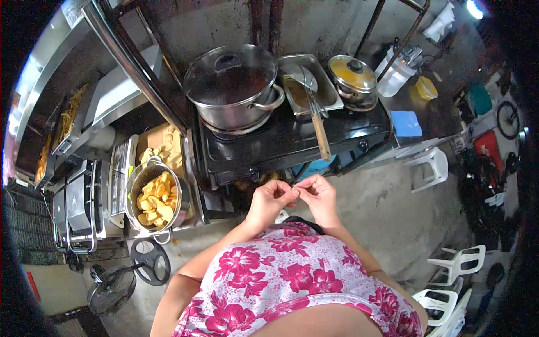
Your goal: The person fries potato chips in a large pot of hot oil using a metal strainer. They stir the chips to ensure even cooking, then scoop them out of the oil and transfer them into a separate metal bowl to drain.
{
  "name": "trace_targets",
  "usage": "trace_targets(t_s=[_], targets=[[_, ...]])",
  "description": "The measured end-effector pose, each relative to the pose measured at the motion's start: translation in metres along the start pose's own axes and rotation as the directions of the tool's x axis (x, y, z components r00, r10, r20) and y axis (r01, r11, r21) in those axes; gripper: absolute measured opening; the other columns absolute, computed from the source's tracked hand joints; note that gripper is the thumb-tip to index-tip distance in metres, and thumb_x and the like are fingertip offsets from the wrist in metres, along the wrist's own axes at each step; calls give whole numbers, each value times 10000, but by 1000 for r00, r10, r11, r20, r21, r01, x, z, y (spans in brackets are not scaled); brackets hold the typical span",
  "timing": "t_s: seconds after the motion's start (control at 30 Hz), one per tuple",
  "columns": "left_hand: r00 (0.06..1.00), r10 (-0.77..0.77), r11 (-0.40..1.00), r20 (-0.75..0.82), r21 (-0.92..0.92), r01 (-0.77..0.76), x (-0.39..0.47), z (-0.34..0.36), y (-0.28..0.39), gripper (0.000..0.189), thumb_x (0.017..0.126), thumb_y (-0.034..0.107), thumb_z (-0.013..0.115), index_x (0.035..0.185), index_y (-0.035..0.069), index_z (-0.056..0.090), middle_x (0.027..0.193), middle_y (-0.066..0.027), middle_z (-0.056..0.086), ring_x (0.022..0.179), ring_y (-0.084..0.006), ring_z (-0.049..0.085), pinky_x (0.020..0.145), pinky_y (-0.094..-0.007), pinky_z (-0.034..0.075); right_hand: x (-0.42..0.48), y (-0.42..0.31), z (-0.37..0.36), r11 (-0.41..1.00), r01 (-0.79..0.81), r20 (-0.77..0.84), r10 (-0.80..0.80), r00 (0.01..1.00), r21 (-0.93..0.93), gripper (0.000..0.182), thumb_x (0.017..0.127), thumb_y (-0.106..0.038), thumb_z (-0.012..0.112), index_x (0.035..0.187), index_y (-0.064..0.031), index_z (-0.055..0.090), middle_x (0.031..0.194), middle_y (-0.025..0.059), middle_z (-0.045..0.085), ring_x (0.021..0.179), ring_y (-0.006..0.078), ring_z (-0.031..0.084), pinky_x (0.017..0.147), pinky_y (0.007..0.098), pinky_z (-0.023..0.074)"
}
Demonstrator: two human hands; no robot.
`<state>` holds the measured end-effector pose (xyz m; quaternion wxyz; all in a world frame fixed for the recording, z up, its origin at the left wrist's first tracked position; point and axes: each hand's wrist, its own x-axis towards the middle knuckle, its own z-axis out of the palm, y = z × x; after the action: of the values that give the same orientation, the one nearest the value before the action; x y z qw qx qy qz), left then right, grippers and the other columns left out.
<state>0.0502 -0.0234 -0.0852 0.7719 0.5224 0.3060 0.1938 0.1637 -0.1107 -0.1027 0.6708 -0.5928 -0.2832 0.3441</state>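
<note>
My left hand (270,203) and my right hand (318,198) meet in front of my body, thumbs and forefingers pinched together. Whether something tiny sits between the fingertips is too small to tell. Just beyond them is the front edge of a black stove (269,156). A large steel pot (236,113) under a glass lid (210,80) stands on its left part. To the pot's right, a steel pan (299,111) holds some brown liquid. A skimmer lies across that pan, its wooden handle (321,137) jutting over the stove front towards my right hand.
Left of the stove, potato slices (158,200) fill a basket in a pot, beside a wooden board (174,147). A small lidded pot (353,84), a white utensil container (393,73) and a blue cloth (406,123) are at right. A pedestal fan (111,288) and white plastic chairs (457,265) stand behind.
</note>
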Motion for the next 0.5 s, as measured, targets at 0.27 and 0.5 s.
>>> trace_targets(t_s=[0.27,0.5], targets=[[943,-183,874,279,-394,286,14,11,-16,78,836,96,581,810,39,534,776,-21,566,678,-103,569,683,-276,543,14,5,-42,834,-454,296,369,881,312,168,773,-3,623,906,-16,522,830,46,570,752,118,565,679,235,462],[936,-242,801,256,-491,342,28,27,-27,99,869,121,531,838,28,541,756,-39,566,700,-117,579,709,-268,536,24,2,-59,789,-500,294,413,862,358,99,800,0,588,878,-13,529,818,70,586,728,156,595,655,261,498]])
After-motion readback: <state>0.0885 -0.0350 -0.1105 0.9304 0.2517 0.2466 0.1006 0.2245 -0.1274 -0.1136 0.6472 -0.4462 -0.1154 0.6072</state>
